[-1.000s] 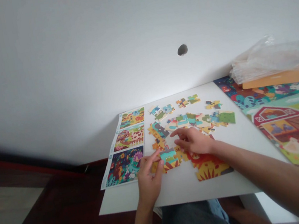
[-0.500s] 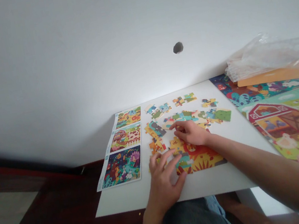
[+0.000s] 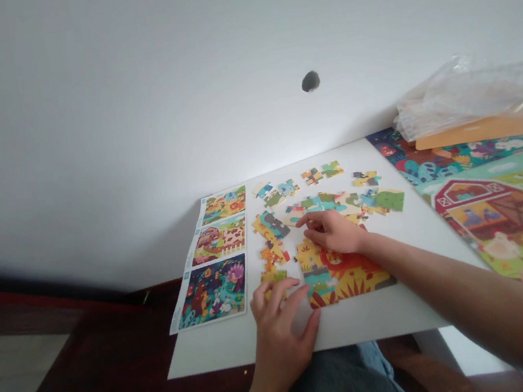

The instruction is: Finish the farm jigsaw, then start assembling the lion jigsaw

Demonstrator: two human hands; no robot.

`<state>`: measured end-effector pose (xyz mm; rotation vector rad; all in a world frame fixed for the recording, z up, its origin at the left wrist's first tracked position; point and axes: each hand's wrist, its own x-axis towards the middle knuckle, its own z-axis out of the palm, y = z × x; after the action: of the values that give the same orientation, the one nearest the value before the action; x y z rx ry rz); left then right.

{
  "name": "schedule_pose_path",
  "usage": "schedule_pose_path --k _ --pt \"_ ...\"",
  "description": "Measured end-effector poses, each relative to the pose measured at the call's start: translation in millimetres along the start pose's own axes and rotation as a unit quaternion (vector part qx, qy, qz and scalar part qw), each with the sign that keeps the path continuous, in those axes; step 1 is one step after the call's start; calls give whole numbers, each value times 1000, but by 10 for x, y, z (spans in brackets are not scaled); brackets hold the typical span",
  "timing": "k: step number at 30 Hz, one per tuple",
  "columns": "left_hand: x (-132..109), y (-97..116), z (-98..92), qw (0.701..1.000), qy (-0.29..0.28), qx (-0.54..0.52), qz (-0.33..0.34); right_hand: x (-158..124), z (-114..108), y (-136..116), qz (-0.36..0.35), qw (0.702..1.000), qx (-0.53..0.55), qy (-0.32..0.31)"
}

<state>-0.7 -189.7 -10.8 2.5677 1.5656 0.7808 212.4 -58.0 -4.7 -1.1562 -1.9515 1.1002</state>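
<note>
My left hand point(image 3: 280, 333) lies at the near edge of the puzzle pieces, its fingers beside a small yellow jigsaw piece point(image 3: 274, 277) and holding nothing I can see. My right hand point(image 3: 332, 232) hovers over the middle of the white board point(image 3: 362, 319), fingertips among loose pieces. Just below it sits a joined orange and yellow section point(image 3: 349, 282) with a teal piece point(image 3: 317, 278) on its left side. Several loose cardboard pieces point(image 3: 337, 202) are scattered beyond my hands.
A printed sheet of picture panels point(image 3: 217, 290) lies along the board's left edge. A finished farm-scene puzzle point(image 3: 508, 228) lies to the right, with a plastic bag point(image 3: 466, 101) and orange box point(image 3: 479, 131) at its far end. A white wall stands behind; dark floor lies left.
My left hand has drawn back left, off the teal piece, which now shows fully on the joined section. My right hand has barely moved.
</note>
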Motion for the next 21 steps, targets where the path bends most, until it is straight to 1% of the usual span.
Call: schedule_pose_path --k 3,4,6,8,10,14,17,19,21 --pt "-79 -134 15 995 64 31 -67 1 -8 -5 -2 1000 -1 -6" --pt "-92 -177 20 993 71 39 -84 2 -8 -1 -6 1000 -3 -6" --pt "-97 -240 23 992 64 50 -100 6 -5 16 -17 1000 -9 -2" --pt "-87 -268 24 992 54 57 -99 8 -1 32 -26 1000 -15 2" --pt "-76 -271 33 992 63 60 -91 5 -1 35 -30 999 -22 2" --pt "-76 -264 88 986 140 42 -77 -22 -10 -7 -29 999 -24 -18" --pt "-79 -259 129 976 199 27 -85 -53 -9 -56 -45 998 -11 -46" --pt "-69 -236 143 968 230 28 -97 -75 0 -91 -64 996 -6 -64" --pt "-46 -186 152 963 249 31 -98 -96 16 -121 -73 994 11 -79"
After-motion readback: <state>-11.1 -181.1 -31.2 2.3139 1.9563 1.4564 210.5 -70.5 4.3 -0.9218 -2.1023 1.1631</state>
